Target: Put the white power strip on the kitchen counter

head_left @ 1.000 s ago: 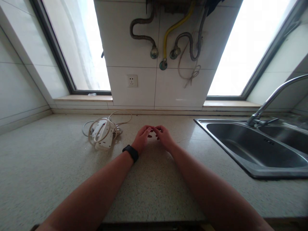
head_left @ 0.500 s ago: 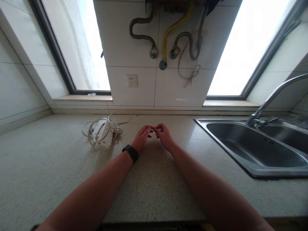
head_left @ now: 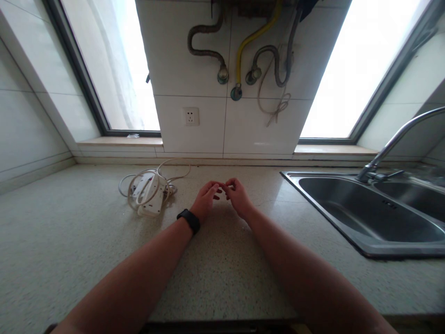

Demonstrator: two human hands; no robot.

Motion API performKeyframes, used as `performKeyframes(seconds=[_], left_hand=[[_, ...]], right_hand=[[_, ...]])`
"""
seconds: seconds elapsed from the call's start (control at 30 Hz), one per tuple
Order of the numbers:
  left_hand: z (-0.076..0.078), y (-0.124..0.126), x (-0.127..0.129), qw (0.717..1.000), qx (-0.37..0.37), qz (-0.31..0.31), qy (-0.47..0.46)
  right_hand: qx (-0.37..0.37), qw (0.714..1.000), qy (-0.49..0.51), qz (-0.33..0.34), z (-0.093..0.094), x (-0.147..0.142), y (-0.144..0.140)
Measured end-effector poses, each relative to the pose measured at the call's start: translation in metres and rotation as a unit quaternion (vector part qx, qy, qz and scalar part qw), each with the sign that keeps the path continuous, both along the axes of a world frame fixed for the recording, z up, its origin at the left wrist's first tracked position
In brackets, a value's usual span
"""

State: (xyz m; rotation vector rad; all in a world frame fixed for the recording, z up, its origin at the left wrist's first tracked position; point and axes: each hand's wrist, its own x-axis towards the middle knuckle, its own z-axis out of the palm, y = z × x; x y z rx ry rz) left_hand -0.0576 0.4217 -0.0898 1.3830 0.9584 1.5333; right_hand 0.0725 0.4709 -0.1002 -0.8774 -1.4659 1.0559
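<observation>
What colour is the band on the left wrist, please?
Black band, seen clearly in the head view.

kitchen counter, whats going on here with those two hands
A person stretches both arms out over the speckled countertop. The left hand, with a black wristband on its wrist, and the right hand meet fingertip to fingertip; whether something tiny is pinched between the fingers is too small to tell. A white power strip with its coiled cord lies to the left of the hands, untouched. A steel sink with its faucet sits to the right.
</observation>
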Motion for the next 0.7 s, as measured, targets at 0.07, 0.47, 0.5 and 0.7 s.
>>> performKeyframes(seconds=[0.07, 0.47, 0.5, 0.7], left_hand=[[0.0002, -0.0001, -0.0002, 1.000, -0.004, 0.001, -0.004], [-0.0010, 0.0001, -0.0001, 1.000, -0.011, -0.007, -0.011], [-0.0012, 0.0003, -0.0001, 1.000, -0.012, -0.007, -0.011], [-0.0010, 0.0001, 0.0003, 1.000, -0.011, -0.010, -0.013]], right_hand=[[-0.003, 1.000, -0.002, -0.001, 0.0004, 0.0002, -0.0004], [0.007, 1.000, 0.004, 0.011, 0.0012, -0.0017, -0.0009], [0.010, 1.000, 0.003, 0.010, 0.0017, -0.0017, -0.0013], [0.019, 1.000, 0.004, 0.005, 0.0022, -0.0011, -0.0014]])
